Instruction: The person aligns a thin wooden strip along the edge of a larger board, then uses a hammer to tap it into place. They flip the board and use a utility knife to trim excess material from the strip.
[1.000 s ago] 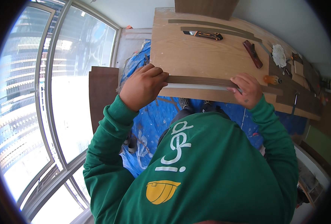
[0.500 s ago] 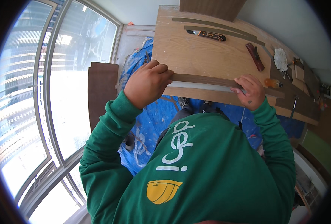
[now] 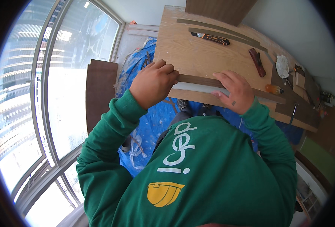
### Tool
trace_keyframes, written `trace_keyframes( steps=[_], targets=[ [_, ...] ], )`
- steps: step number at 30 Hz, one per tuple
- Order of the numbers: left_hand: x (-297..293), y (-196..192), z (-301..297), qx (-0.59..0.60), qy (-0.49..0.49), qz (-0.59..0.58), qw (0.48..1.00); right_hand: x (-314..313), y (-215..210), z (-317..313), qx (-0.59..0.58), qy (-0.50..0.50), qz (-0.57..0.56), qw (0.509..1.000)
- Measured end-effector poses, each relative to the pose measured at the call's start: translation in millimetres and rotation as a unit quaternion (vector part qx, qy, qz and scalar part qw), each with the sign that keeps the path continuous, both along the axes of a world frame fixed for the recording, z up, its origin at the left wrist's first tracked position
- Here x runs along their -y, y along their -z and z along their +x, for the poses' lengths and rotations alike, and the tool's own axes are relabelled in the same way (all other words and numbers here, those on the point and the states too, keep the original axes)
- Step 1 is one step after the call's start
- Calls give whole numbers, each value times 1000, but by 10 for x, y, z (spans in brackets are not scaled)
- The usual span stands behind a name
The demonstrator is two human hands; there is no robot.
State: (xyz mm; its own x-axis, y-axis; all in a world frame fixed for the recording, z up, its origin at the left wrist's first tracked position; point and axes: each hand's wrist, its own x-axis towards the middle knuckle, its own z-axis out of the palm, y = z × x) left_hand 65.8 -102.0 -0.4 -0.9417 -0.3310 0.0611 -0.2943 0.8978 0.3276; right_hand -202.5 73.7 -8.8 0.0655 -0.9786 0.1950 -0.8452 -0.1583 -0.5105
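A long, dark brown wood strip [image 3: 197, 80] runs along the near side of the workbench, with a pale band below it. My left hand [image 3: 154, 83] is closed around its left end, fingers curled over the top. Farther right, my right hand [image 3: 236, 92] straddles the strip, its fingers lying on top and the thumb against the pale band. The strip's right part reaches on beyond that hand. On the bench behind lies a black and orange utility knife [image 3: 214, 38], blade pointing left. A dark red tool like a small hand plane [image 3: 257, 63] rests to its right.
Thin brown strips [image 3: 228, 31] lie along the bench's far side. To the right are a crumpled white cloth or paper [image 3: 282, 66] and an orange bottle [image 3: 274, 89]. A brown panel [image 3: 101, 90] leans by the windows. Blue sheeting [image 3: 143, 125] covers the floor.
My right hand has slid left along the strip, toward my left hand, and its fingers are straighter. My left hand stays at the left end. The view has shifted slightly.
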Motion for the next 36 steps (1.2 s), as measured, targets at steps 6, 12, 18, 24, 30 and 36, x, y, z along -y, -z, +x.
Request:
trace_keyframes(
  steps=[6,12,18,24,30,36],
  targets=[
    [230,-58,204,-17,13,20,1000,173,232,171,25,4,-41,999],
    [455,-65,550,12,-13,51,999,166,235,166,24,8,-47,999],
    [516,21,652,-18,-31,87,996,169,251,168,14,14,-46,999],
    [586,27,680,-34,2,71,997,179,256,151,16,15,-38,999],
    [630,1,678,2,29,44,999,195,239,146,11,13,-33,999],
    [642,-52,668,30,36,43,998,196,249,133,12,5,-38,999]
  ],
)
